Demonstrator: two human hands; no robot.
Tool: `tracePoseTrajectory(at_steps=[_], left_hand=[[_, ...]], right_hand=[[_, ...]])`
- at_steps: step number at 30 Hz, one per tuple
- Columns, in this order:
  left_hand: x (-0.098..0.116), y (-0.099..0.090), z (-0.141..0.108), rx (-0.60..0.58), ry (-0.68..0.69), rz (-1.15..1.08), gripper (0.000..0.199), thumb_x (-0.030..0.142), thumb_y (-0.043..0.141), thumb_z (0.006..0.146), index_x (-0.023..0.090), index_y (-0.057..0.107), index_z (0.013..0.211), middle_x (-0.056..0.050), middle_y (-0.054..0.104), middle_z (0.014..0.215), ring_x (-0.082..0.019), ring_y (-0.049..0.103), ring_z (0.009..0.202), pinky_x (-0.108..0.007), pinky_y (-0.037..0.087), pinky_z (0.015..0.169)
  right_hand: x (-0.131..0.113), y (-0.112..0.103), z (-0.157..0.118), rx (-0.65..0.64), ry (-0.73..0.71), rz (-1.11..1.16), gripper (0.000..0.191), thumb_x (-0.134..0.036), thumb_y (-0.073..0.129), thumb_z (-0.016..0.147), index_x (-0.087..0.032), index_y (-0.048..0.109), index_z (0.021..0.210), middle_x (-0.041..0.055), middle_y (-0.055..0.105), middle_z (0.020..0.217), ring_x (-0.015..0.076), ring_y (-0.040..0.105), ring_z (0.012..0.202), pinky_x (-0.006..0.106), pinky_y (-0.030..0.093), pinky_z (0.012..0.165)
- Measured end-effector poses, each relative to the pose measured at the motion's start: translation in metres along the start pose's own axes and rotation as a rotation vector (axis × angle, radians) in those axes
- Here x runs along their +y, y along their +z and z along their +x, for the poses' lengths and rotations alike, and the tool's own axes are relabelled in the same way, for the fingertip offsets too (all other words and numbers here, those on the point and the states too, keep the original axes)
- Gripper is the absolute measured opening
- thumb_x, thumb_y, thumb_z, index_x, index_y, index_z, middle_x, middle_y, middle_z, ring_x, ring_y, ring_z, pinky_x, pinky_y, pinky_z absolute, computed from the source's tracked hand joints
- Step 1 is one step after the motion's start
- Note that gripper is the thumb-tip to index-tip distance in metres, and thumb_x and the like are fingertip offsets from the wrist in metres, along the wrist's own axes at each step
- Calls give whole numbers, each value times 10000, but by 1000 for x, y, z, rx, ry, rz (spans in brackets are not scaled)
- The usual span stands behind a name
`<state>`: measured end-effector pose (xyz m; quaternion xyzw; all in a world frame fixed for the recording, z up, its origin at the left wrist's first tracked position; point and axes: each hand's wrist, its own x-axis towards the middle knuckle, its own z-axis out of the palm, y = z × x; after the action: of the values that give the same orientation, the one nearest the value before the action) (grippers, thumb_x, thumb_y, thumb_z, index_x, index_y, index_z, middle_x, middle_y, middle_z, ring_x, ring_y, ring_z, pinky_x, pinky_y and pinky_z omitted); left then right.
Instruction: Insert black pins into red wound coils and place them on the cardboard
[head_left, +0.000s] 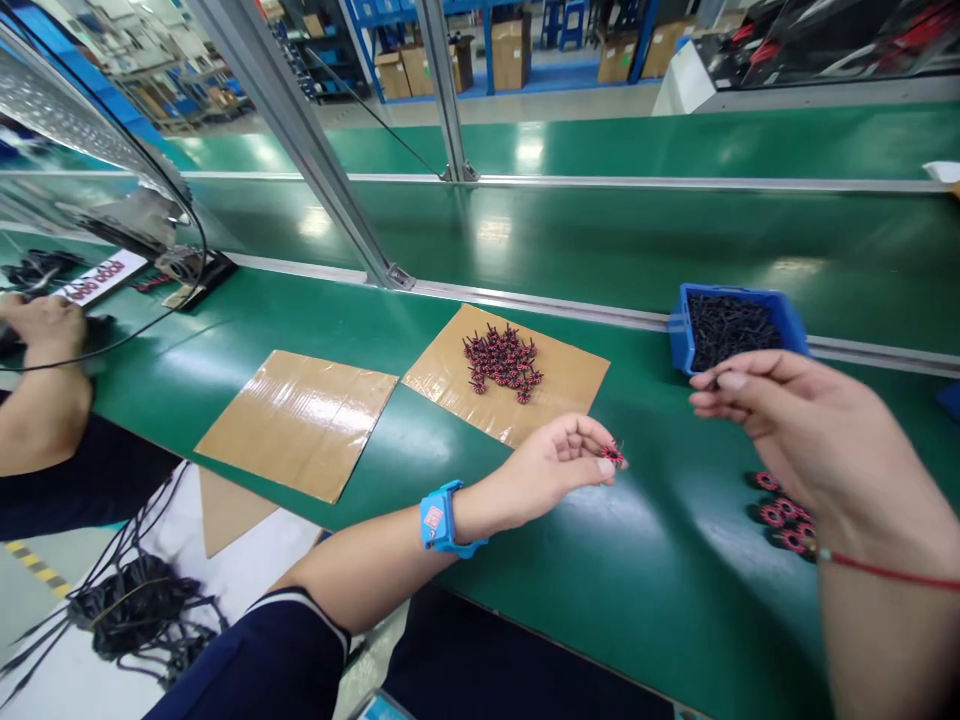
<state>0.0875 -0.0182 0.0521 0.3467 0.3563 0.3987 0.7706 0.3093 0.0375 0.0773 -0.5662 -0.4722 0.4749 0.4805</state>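
Between the thumb and fingers of my left hand (574, 458) is a small red-and-black ring part (613, 456) with thin wire ends. My right hand (780, 410) is pinched just in front of the blue bin (681, 335), which holds many short black pieces (731, 325). A small dark piece, partly hidden, shows at its fingertips. Below the right hand, several red-and-black rings (784, 513) lie on the green table. A pile of similar parts with black stubs (502, 360) rests on a cardboard sheet (577, 375) beyond my left hand.
Another cardboard sheet (296, 425) lies to the left on the green table (637, 620). At the far left is another person's hand (49, 325) near black cables. Metal posts (300, 140) rise from the table's back rail. Bundled black cables (135, 605) lie at lower left.
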Motion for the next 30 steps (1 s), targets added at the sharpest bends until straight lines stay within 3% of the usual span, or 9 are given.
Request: tracePoseTrajectory(at_steps=[4, 8, 21, 30], left_hand=[[1, 2, -2, -39, -16, -8, 303, 260, 807, 712, 135, 617, 912, -54, 669, 902, -117, 623, 791, -304, 480, 805], [-2, 0, -2, -56, -10, -2, 288, 256, 795, 730, 138, 641, 944, -47, 660, 920, -113, 618, 810, -310, 487, 827], [-2, 0, -2, -79, 2, 1, 229, 211, 754, 767, 138, 635, 949, -27, 637, 893, -99, 619, 796, -288, 495, 812], [-1, -1, -2, -94, 2, -1, 214, 192, 735, 787, 136, 631, 966, -32, 641, 906, -97, 624, 805, -281, 494, 817]], right_hand=[[17, 22, -43, -26, -24, -25, 223, -376, 763, 746, -210, 668, 861, 34, 703, 880, 148, 690, 769, 278, 587, 723], [26, 31, -63, -51, -58, -36, 194, -374, 730, 795, -223, 667, 900, 32, 714, 910, 149, 703, 794, 269, 591, 706], [21, 35, -70, 90, -193, 10, 118, -291, 744, 794, -240, 684, 883, -1, 721, 887, 136, 708, 808, 228, 589, 734], [20, 34, -71, 59, -200, -60, 100, -292, 725, 814, -251, 685, 896, -4, 726, 907, 112, 698, 803, 198, 584, 734]])
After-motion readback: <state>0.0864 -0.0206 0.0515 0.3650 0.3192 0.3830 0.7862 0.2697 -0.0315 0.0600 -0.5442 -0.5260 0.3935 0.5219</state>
